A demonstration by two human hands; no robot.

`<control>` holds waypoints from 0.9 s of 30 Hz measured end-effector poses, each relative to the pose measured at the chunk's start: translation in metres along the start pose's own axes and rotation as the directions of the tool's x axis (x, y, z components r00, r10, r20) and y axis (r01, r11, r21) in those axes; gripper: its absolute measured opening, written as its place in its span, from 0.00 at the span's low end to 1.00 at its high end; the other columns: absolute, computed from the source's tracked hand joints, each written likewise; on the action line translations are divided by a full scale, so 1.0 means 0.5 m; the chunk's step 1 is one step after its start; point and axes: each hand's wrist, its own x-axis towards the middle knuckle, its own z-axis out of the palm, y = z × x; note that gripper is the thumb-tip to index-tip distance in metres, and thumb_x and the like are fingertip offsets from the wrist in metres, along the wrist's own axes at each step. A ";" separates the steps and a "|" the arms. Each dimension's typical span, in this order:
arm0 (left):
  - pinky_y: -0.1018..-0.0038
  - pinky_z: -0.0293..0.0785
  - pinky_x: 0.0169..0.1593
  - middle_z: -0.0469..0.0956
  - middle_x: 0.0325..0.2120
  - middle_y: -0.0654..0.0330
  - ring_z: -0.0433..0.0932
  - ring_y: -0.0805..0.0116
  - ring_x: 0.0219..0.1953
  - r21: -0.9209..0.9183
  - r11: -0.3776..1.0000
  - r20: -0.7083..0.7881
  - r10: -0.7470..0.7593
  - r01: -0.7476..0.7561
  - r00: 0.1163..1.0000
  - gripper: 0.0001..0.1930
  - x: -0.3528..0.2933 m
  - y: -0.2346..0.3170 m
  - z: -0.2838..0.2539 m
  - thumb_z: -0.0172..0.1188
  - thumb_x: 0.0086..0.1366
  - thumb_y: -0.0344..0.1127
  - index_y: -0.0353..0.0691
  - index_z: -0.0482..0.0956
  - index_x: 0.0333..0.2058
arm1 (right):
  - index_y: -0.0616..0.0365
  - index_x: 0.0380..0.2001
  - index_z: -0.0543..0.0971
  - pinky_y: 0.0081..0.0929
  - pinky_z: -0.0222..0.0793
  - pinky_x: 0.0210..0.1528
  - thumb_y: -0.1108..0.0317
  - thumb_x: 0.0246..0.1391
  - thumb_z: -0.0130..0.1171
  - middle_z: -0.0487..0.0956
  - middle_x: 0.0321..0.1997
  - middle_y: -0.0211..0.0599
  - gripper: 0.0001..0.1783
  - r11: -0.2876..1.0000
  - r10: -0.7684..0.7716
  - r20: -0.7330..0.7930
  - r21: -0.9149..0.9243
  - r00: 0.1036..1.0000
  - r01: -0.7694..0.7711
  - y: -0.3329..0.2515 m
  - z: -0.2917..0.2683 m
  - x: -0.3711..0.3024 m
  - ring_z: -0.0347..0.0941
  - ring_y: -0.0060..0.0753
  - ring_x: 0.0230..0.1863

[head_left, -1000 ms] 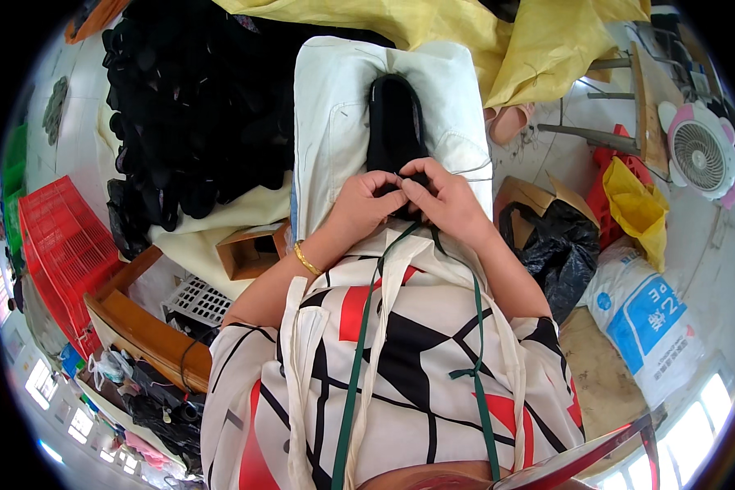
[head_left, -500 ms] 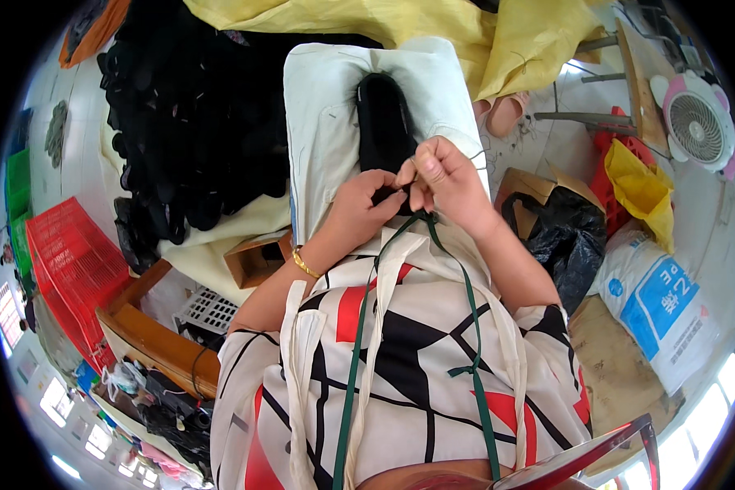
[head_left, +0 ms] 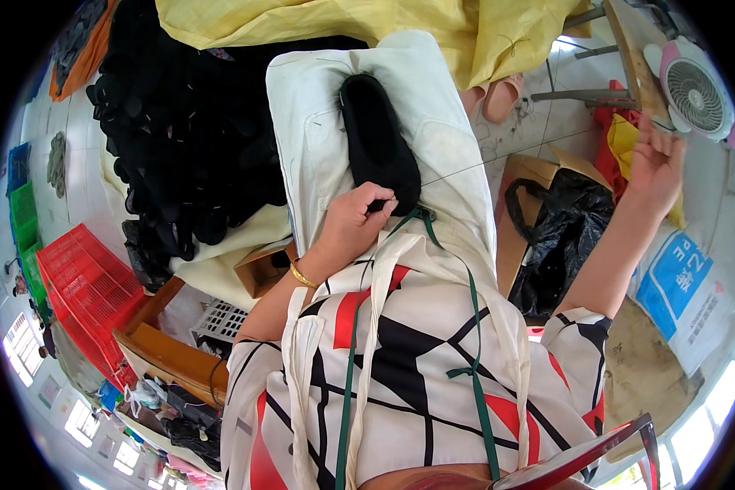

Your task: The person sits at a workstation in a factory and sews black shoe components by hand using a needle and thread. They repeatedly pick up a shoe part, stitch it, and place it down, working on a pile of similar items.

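Observation:
A black cloth shoe (head_left: 398,163) lies on a white padded cloth (head_left: 457,155) over my lap, its toe toward me. My left hand (head_left: 357,216) is closed in a pinch at the shoe's toe, the fingertips pressed to its edge. From the toe a thin dark thread (head_left: 457,172) stretches taut toward the right. My right hand (head_left: 655,167) is raised far out at the right, near the fan, with thumb and fingers drawn together on the thread's end. Any needle there is too small to make out clearly.
A large heap of black shoes (head_left: 196,139) lies at the left. Red crates (head_left: 90,286) and a wooden drawer (head_left: 171,347) stand nearer me. At the right are a box with a black plastic bag (head_left: 567,237), a white-and-blue sack (head_left: 682,298), a stool (head_left: 635,61) and a fan (head_left: 696,90).
My right hand has swung from the shoe's toe far out to the right, drawing the thread out. My left hand stays at the toe, and the shoe has tilted slightly.

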 end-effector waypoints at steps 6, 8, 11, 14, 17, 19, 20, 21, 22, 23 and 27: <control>0.82 0.72 0.32 0.81 0.28 0.63 0.75 0.82 0.29 0.035 0.999 -0.043 0.013 -0.011 0.999 0.06 0.018 0.017 0.001 0.65 0.63 0.28 0.35 0.79 0.38 | 0.57 0.22 0.65 0.59 0.71 0.59 0.79 0.60 0.50 0.62 0.21 0.27 0.12 0.905 -0.335 0.021 -0.271 0.942 0.328 0.054 0.002 0.003 0.60 0.22 0.23; 0.78 0.73 0.31 0.81 0.29 0.59 0.77 0.72 0.27 0.015 1.000 -0.037 0.016 -0.016 0.999 0.07 0.019 0.014 0.000 0.65 0.62 0.28 0.37 0.78 0.37 | 0.59 0.27 0.69 0.52 0.74 0.57 0.81 0.55 0.52 0.67 0.26 0.29 0.06 0.927 -0.192 0.093 -0.311 0.977 0.212 0.110 0.034 -0.051 0.66 0.23 0.26; 0.76 0.73 0.31 0.81 0.30 0.57 0.77 0.69 0.26 -0.002 1.000 -0.054 0.008 -0.008 0.999 0.07 0.011 0.010 0.001 0.65 0.62 0.28 0.37 0.78 0.38 | 0.60 0.48 0.74 0.27 0.72 0.52 0.81 0.56 0.54 0.75 0.45 0.32 0.15 0.628 0.192 0.582 -0.691 0.790 0.357 0.212 0.065 -0.194 0.76 0.28 0.46; 0.80 0.73 0.34 0.80 0.29 0.63 0.77 0.77 0.29 -0.069 0.997 -0.015 -0.023 0.022 1.000 0.07 0.010 -0.016 0.001 0.65 0.63 0.28 0.36 0.78 0.40 | 0.60 0.44 0.77 0.32 0.73 0.47 0.75 0.55 0.59 0.78 0.38 0.40 0.13 0.681 0.427 0.755 -0.631 0.498 0.372 0.286 0.122 -0.326 0.76 0.40 0.43; 0.83 0.74 0.35 0.79 0.30 0.66 0.76 0.81 0.31 -0.260 0.957 0.044 -0.121 0.129 0.992 0.07 0.017 -0.014 -0.027 0.64 0.64 0.28 0.36 0.78 0.41 | 0.60 0.46 0.76 0.36 0.72 0.45 0.74 0.56 0.59 0.77 0.37 0.43 0.14 0.658 0.346 0.836 -0.540 0.427 0.524 0.350 0.121 -0.390 0.75 0.48 0.40; 0.83 0.74 0.35 0.79 0.30 0.66 0.76 0.81 0.31 -0.302 0.937 0.087 -0.154 0.174 0.984 0.07 0.023 -0.007 -0.048 0.63 0.65 0.27 0.36 0.78 0.41 | 0.59 0.46 0.76 0.37 0.72 0.44 0.74 0.56 0.59 0.77 0.37 0.44 0.13 0.658 0.341 0.814 -0.564 0.470 0.499 0.364 0.117 -0.410 0.74 0.49 0.40; 0.83 0.74 0.35 0.79 0.31 0.66 0.76 0.81 0.31 -0.267 0.947 0.107 -0.155 0.178 0.982 0.07 0.023 -0.008 -0.057 0.63 0.65 0.27 0.36 0.78 0.41 | 0.59 0.46 0.76 0.36 0.72 0.44 0.74 0.57 0.58 0.77 0.37 0.44 0.13 0.668 0.348 0.797 -0.581 0.495 0.466 0.366 0.115 -0.419 0.75 0.48 0.40; 0.83 0.74 0.35 0.79 0.31 0.66 0.76 0.81 0.31 -0.232 0.955 0.129 -0.156 0.182 0.979 0.06 0.022 -0.007 -0.064 0.63 0.65 0.27 0.36 0.78 0.41 | 0.58 0.46 0.76 0.36 0.72 0.44 0.73 0.57 0.58 0.77 0.38 0.44 0.13 0.677 0.355 0.777 -0.597 0.519 0.431 0.368 0.113 -0.427 0.75 0.46 0.40; 0.82 0.74 0.35 0.79 0.30 0.66 0.76 0.81 0.31 -0.204 0.960 0.127 -0.167 0.190 0.978 0.06 0.019 -0.005 -0.067 0.63 0.65 0.27 0.36 0.79 0.40 | 0.59 0.47 0.76 0.36 0.72 0.43 0.73 0.57 0.58 0.77 0.38 0.44 0.13 0.692 0.398 0.747 -0.626 0.533 0.360 0.368 0.111 -0.436 0.75 0.46 0.40; 0.82 0.74 0.35 0.80 0.30 0.66 0.76 0.81 0.31 -0.177 0.964 0.131 -0.176 0.198 0.976 0.06 0.014 -0.002 -0.070 0.63 0.65 0.27 0.36 0.79 0.40 | 0.59 0.47 0.76 0.35 0.72 0.43 0.73 0.57 0.58 0.77 0.38 0.44 0.14 0.700 0.442 0.712 -0.654 0.546 0.287 0.366 0.108 -0.446 0.75 0.45 0.39; 0.78 0.72 0.32 0.80 0.29 0.62 0.77 0.74 0.26 0.115 0.993 0.081 -0.011 0.002 0.997 0.07 -0.007 0.022 -0.064 0.66 0.60 0.26 0.39 0.80 0.37 | 0.59 0.49 0.75 0.33 0.72 0.41 0.73 0.56 0.59 0.77 0.38 0.43 0.16 0.703 0.507 0.690 -0.678 0.517 0.215 0.368 0.094 -0.453 0.76 0.42 0.40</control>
